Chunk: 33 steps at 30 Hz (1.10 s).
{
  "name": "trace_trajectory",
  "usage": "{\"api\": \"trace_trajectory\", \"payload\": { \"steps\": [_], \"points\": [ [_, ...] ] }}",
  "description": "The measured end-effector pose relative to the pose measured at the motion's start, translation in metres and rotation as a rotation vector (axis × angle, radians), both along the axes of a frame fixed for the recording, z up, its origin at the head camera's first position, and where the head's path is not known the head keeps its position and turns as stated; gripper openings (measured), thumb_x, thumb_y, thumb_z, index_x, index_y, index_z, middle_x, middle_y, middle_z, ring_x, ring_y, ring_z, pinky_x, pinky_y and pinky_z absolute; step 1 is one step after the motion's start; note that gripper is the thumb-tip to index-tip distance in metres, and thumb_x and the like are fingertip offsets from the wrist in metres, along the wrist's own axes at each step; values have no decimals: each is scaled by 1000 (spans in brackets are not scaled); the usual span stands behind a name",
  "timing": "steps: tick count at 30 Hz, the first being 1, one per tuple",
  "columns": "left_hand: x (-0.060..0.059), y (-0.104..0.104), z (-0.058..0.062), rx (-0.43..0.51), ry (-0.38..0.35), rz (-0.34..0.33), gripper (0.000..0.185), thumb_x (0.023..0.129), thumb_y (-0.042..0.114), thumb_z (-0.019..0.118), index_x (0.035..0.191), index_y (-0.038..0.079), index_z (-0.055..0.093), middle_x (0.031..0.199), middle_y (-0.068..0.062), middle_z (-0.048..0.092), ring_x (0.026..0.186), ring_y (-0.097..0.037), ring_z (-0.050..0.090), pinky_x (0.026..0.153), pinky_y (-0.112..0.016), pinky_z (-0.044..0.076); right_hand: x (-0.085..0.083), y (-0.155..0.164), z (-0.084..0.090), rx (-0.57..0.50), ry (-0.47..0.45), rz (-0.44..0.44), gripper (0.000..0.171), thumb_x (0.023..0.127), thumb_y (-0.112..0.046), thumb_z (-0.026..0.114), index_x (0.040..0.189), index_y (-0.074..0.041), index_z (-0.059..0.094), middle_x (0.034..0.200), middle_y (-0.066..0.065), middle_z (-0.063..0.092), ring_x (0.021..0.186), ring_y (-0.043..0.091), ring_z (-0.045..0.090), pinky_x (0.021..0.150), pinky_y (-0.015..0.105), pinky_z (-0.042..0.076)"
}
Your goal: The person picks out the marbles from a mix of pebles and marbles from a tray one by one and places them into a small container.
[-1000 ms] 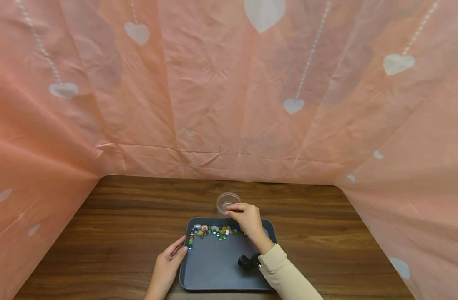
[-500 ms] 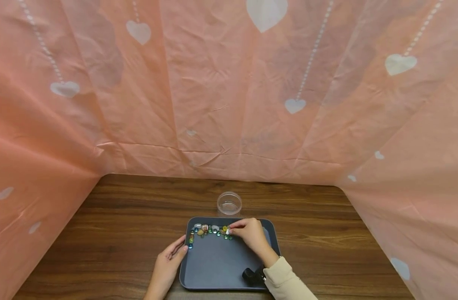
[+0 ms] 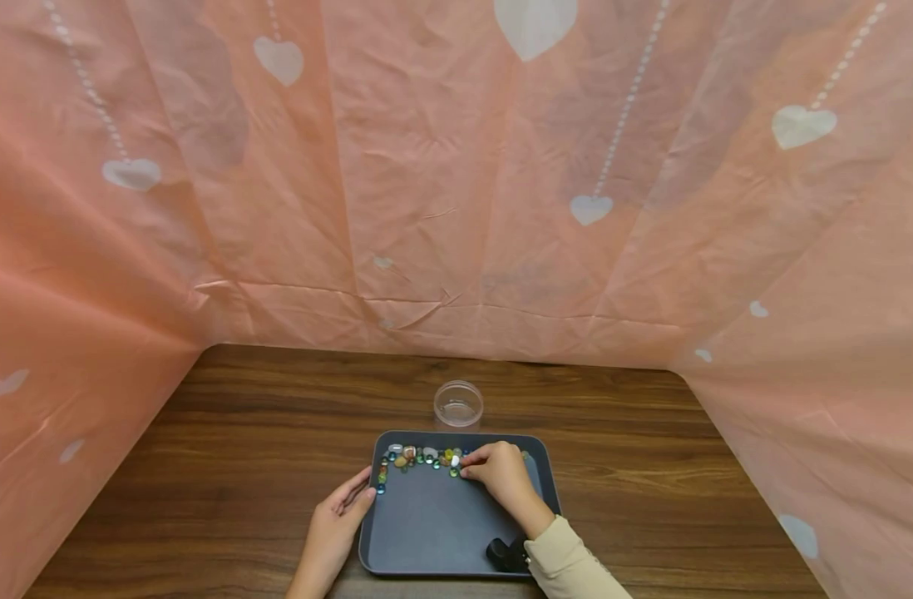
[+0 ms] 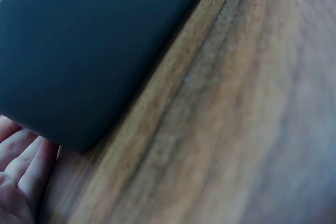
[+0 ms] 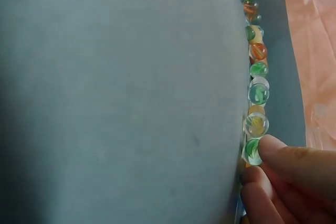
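Note:
In the head view, a dark grey tray (image 3: 441, 532) lies on the table with glass marbles and pebbles (image 3: 430, 458) along its far edge and far left corner. My left hand (image 3: 331, 524) grips the tray's left rim, thumb on top; the left wrist view catches its fingers (image 4: 31, 163) beside the tray's underside. Over the far part of the tray, my right hand (image 3: 505, 478) has thumb and forefinger at a clear marble with a green swirl (image 5: 252, 152), pinching it beside the row. A white pebble (image 3: 455, 460) lies close to these fingertips.
Behind the tray stands a round clear plastic jar (image 3: 458, 405) on the wood-grain table (image 3: 277, 433). A black device (image 3: 507, 554) sits at the right wrist, above the tray. A pink cloth with hearts (image 3: 441, 208) encloses the back and sides.
My right hand has come from the jar's rim down to the marbles in the tray, then shifted slightly toward me. Small green marbles near its fingertips have moved. My left hand stays on the rim.

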<state>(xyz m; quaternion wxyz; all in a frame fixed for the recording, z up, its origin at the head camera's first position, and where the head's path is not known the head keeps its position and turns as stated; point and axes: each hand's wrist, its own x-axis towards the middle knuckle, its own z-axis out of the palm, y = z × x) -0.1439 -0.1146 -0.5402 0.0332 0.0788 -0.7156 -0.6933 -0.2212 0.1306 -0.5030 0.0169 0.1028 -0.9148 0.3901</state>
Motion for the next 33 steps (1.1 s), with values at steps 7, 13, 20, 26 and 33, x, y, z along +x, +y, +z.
{"api": "trace_trajectory", "payload": {
  "steps": [7, 13, 20, 26, 33],
  "points": [
    [-1, 0, 1, -39, 25, 15, 45, 96, 17, 66, 133, -7, 57, 136, -27, 59, 121, -22, 63, 90, -9, 52, -2, -1, 1, 31, 18, 18, 7, 75, -9, 85, 80, -6, 81, 80, 7, 78, 78, 19, 73, 61, 24, 55],
    [-3, 0, 0, -21, 13, 1, 47, 97, 18, 66, 135, -7, 56, 138, -25, 58, 125, -27, 60, 91, -8, 50, -3, 3, 2, -29, -11, 21, 7, 76, -11, 84, 80, -6, 81, 82, 9, 78, 77, 15, 71, 60, 21, 53],
    [-2, -1, -1, -21, 3, -3, 48, 96, 20, 67, 135, -6, 56, 138, -25, 58, 115, -4, 62, 90, -7, 50, -6, 7, 5, -398, -264, -36, 18, 82, -4, 78, 96, 7, 77, 94, 20, 77, 79, 8, 72, 70, 24, 61],
    [-1, -1, -1, -21, 9, -7, 47, 97, 19, 66, 135, -7, 56, 138, -25, 58, 120, -13, 62, 90, -7, 49, -13, 10, 13, -823, -467, -68, 36, 92, 3, 65, 123, 20, 58, 102, 18, 75, 88, 10, 72, 85, 26, 61],
    [-1, 0, -2, -3, 12, -7, 47, 96, 17, 66, 135, -7, 56, 138, -26, 58, 116, -5, 62, 90, -7, 49, -21, 16, 23, -1193, -640, -62, 22, 101, 6, 47, 115, 4, 64, 93, 1, 70, 86, 8, 71, 87, 17, 57]
  ]
}}
